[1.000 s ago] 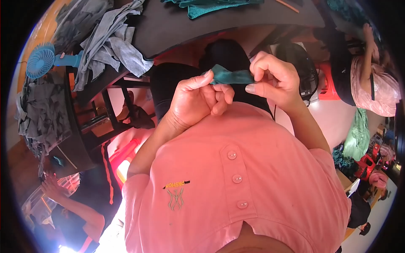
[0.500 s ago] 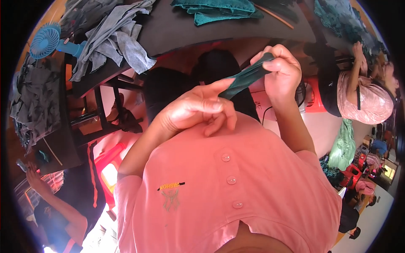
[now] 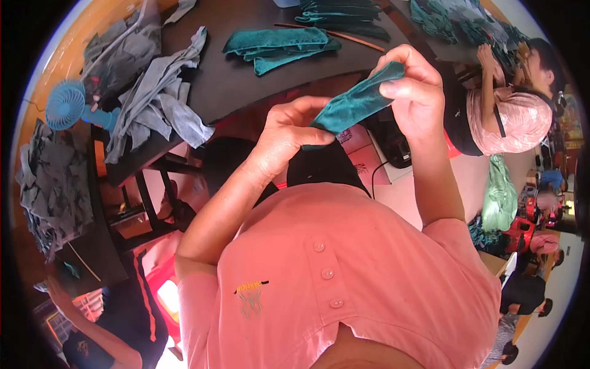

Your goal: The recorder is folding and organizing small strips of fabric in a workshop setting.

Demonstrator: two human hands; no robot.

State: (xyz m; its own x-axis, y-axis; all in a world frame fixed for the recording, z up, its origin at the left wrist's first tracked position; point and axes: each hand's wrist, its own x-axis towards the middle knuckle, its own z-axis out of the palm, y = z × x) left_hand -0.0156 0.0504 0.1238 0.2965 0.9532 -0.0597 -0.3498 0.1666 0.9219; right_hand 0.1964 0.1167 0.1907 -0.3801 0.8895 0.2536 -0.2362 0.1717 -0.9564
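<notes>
A narrow strip of dark green, velvety fabric (image 3: pixel 356 106) is stretched between my two hands, above my lap. My left hand (image 3: pixel 289 130) pinches its lower left end between thumb and fingers. The upper right end is gripped by my right hand (image 3: pixel 413 92), with the thumb lying across the near face. The strip slants up to the right and its broad face shows. Beyond it on the dark table (image 3: pixel 236 92) lies a small pile of folded green fabric pieces (image 3: pixel 279 46).
Two thin wooden sticks (image 3: pixel 356 41) lie behind the green pile, near more green pieces (image 3: pixel 341 13). Grey fabric strips (image 3: pixel 163 101) hang over the table's left edge beside a blue fan (image 3: pixel 66 104). Co-workers sit at the right (image 3: pixel 510 117) and lower left (image 3: pixel 110 326).
The green strip has been turned so its broad face shows flatter. My left thumb and fingers have closed on its lower end. My view has tilted up, showing more table.
</notes>
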